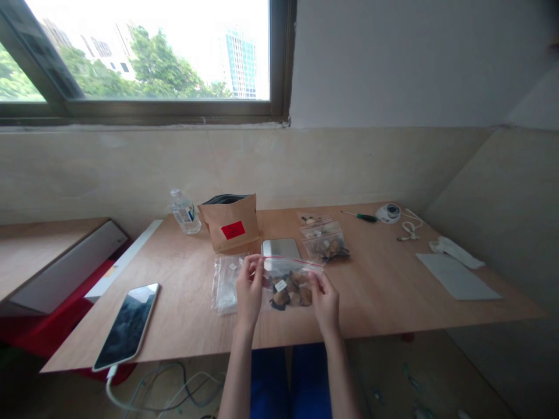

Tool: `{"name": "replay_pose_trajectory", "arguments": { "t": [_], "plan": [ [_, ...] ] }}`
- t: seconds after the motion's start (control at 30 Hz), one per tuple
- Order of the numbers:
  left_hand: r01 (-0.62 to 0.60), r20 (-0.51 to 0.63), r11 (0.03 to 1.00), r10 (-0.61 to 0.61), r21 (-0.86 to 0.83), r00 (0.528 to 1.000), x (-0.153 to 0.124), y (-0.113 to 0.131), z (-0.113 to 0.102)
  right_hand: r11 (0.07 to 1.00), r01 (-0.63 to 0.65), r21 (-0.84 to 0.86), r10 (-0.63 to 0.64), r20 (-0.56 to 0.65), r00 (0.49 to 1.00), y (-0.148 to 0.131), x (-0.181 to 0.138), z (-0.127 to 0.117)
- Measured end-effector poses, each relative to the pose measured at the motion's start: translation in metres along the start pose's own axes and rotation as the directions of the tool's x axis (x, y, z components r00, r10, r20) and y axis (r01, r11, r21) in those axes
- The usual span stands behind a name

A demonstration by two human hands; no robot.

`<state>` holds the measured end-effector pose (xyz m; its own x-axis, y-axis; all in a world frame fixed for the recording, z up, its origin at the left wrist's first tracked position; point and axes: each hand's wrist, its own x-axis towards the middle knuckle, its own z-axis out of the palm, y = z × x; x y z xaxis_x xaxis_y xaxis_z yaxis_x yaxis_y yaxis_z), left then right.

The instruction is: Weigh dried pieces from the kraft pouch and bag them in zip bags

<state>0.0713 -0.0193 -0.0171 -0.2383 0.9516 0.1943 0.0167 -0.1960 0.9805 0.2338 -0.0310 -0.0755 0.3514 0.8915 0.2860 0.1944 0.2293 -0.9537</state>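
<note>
A clear zip bag (292,286) with a red seal strip and brown dried pieces inside hangs between both hands above the wooden table (384,291). My left hand (250,288) pinches the bag's top left corner. My right hand (324,298) grips its right side, fingers curled on the plastic. Under and left of it lies a stack of empty clear bags (225,282). A small silver scale (280,248) sits just behind the held bag.
A brown paper pouch (230,222) with a red label stands open at the back, a water bottle (184,212) to its left. Filled zip bags (325,240), a screwdriver (360,216), a phone (128,326) on a cable and a grey sheet (456,276) lie around.
</note>
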Motion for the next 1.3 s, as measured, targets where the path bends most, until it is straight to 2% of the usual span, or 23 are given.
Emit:
{"name": "replay_pose_trajectory", "arguments": {
  "t": [0.13, 0.23, 0.33, 0.43, 0.57, 0.73, 1.13, 1.3],
  "plan": [
    [0.003, 0.057, 1.0, -0.002, -0.022, 0.998, 0.004, -0.013, -0.005, 0.986, -0.112, 0.124, 0.11, 0.017, 0.994, -0.006, 0.001, 0.003],
    [0.01, 0.029, 0.999, -0.009, -0.035, 1.0, 0.003, -0.029, -0.008, 0.978, -0.143, 0.15, 0.141, 0.021, 0.99, 0.002, 0.002, 0.005],
    [-0.001, -0.066, 1.0, 0.0, -0.025, 0.998, 0.001, -0.049, -0.007, 0.977, -0.128, 0.168, 0.129, 0.009, 0.992, 0.019, 0.007, 0.01],
    [-0.002, -0.148, 1.0, 0.0, -0.01, 0.989, 0.0, -0.066, -0.005, 0.99, -0.075, 0.117, 0.078, -0.02, 0.997, 0.034, 0.014, 0.014],
    [0.08, -0.15, 0.996, -0.083, -0.028, 0.985, 0.002, -0.08, -0.005, 0.998, -0.051, 0.038, 0.051, 0.004, 0.999, 0.044, 0.022, 0.017],
    [0.175, -0.108, 0.982, -0.182, -0.076, 0.977, 0.005, -0.088, -0.007, 0.998, -0.066, 0.009, 0.066, 0.002, 0.998, 0.045, 0.024, 0.014],
    [0.157, -0.101, 0.981, -0.168, -0.111, 0.981, 0.006, -0.091, -0.009, 0.993, -0.103, 0.051, 0.106, -0.064, 0.992, 0.051, 0.023, 0.015],
    [0.134, -0.109, 0.989, -0.14, -0.056, 0.984, 0.005, -0.09, -0.009, 0.989, -0.123, 0.084, 0.13, -0.08, 0.988, 0.055, 0.022, 0.015]
  ]
}}
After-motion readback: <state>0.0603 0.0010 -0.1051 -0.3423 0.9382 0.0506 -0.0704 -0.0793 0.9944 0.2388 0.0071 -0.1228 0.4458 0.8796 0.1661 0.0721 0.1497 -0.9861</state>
